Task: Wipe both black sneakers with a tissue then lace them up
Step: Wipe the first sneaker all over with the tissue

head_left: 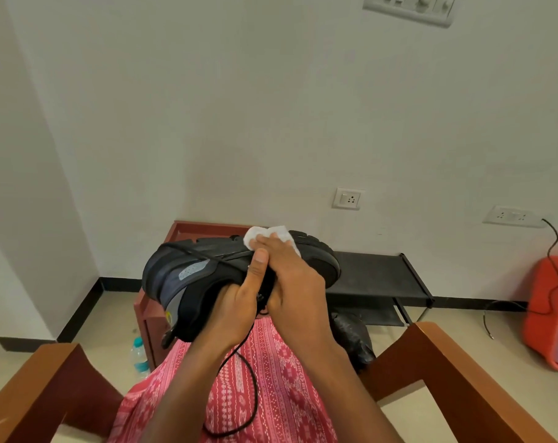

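1 sneaker (188, 276) | left hand (239, 302) grips it | right hand (295, 279) clutches 1 tissue (255, 234)

- Soft, even light fills the room; the pale wall (271, 107) above the fingers (273, 243) shows no glare.
- A faint, broad shadow lies on the wall behind the fingers.
- The white tissue (255, 233) under them is nearly washed out; the black sneaker (182, 266) to their left keeps muted detail.
- Wide-angle bending tilts the switch plate (408, 8) far above them and splays the chair arms (463, 372) below.
- Focus is sharp at the fingers, softer toward the corners.
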The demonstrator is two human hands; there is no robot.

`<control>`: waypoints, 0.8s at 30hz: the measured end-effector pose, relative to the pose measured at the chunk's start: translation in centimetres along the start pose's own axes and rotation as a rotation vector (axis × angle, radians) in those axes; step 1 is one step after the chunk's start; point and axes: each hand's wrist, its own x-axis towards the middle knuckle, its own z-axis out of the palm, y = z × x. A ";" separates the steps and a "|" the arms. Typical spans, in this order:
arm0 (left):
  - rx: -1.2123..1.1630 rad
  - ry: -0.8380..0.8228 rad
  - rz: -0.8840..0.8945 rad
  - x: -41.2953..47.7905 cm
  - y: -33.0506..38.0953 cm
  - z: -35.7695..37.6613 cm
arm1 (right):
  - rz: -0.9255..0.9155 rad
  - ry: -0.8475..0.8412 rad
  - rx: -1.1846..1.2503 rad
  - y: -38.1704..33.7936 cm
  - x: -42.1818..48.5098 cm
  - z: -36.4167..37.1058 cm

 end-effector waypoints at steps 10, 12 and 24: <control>0.013 0.041 -0.110 0.3 0.0 -0.3 | 0.226 0.161 -0.060 4.6 -0.4 -0.8; -0.024 0.034 -0.114 0.4 -0.2 -0.1 | 0.216 0.201 -0.016 3.9 -0.8 -0.4; -0.168 0.043 -0.099 0.6 -0.3 -0.7 | -0.022 0.016 -0.017 2.1 -1.0 0.5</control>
